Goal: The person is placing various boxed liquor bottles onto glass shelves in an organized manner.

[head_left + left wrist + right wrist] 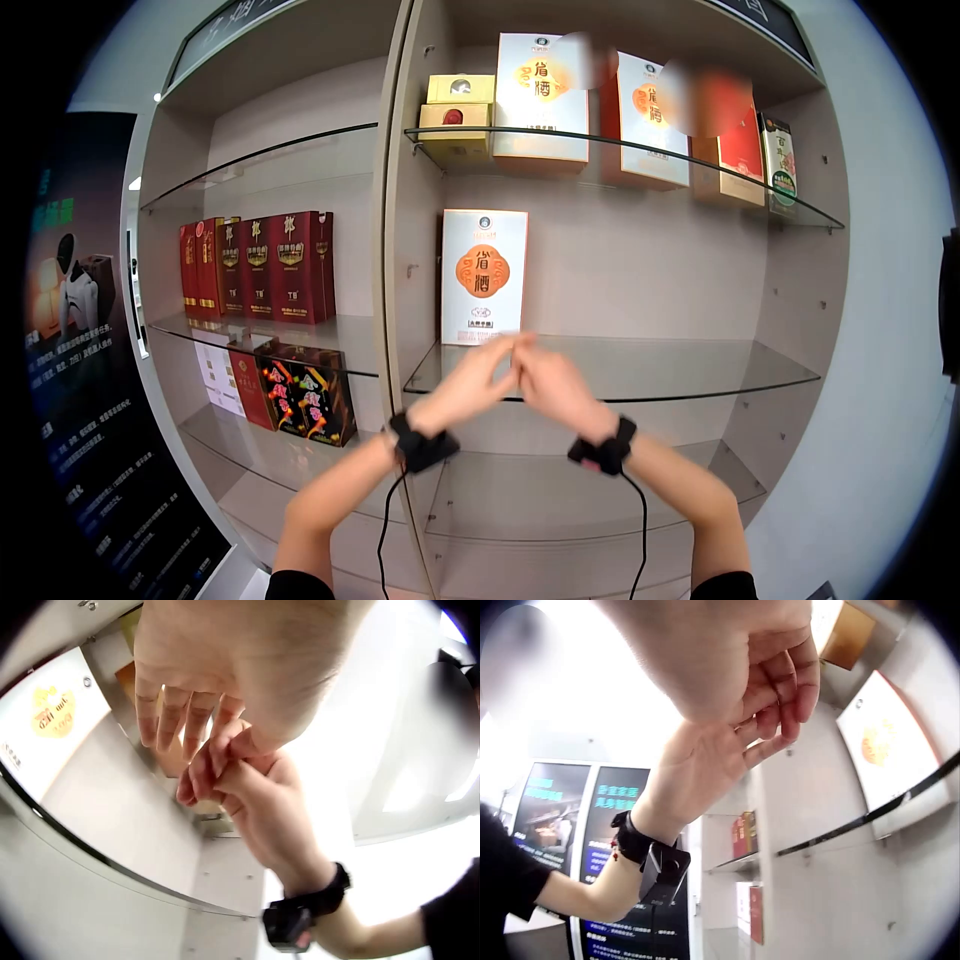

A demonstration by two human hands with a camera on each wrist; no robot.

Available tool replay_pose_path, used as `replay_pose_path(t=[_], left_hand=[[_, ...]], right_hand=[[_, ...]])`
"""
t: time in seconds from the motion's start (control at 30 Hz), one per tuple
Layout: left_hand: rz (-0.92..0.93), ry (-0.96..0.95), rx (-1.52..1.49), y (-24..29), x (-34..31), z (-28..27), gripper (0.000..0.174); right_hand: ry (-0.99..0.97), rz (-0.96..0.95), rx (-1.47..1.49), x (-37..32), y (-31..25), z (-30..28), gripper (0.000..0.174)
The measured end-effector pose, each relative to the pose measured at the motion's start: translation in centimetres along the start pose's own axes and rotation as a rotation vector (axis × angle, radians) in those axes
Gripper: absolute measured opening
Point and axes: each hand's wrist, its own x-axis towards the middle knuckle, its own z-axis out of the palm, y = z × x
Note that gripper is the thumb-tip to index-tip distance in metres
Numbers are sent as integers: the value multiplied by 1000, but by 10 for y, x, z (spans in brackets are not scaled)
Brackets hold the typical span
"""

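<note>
Both hands are raised together before the middle glass shelf, and they overlap at the fingers in the head view. My left hand [472, 378] has its fingers extended, with no object in it. The right hand [560, 385] has loosely bent fingers right at the left thumb in the left wrist view; no object shows in it. Part of the left thumb is hidden there. Just behind the hands, a white box [484, 275] with an orange emblem stands upright on the middle shelf [640, 370]. Each wrist wears a black strap with a small camera.
Above, the upper shelf [620, 150] bears several white, red and gold boxes. The left cabinet holds dark red boxes [262, 268] and, lower, black boxes [310, 395] with bright print. A dark poster [90, 380] stands at far left. Cables hang from both wrists.
</note>
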Motion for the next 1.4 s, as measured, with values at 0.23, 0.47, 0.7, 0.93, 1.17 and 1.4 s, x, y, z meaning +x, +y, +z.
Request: replay_pose_path(t=[0.23,0.47,0.7,0.93,1.17,1.4], left_hand=[[-448,-201,-227,103,-258,24,39],[-1311,160,85,250,-510,50,22],[-1201,10,248,227,-431,53,22],[-1328,85,-166,246,-444,76,27],[-1402,113,121,247,-517,18,23],[-1567,231,248,257,-588,-24,23]], right_hand=[[-346,337,285,-232,-105,-12,5],[-387,1268,470,-447,-141,-15,15],[-393,950,530,-381,-127,15,20],[-417,879,909,-310,-200,33,9],[-656,1069,723,-391,-211,46,9],[-711,944,724,-326,-251,96,12]])
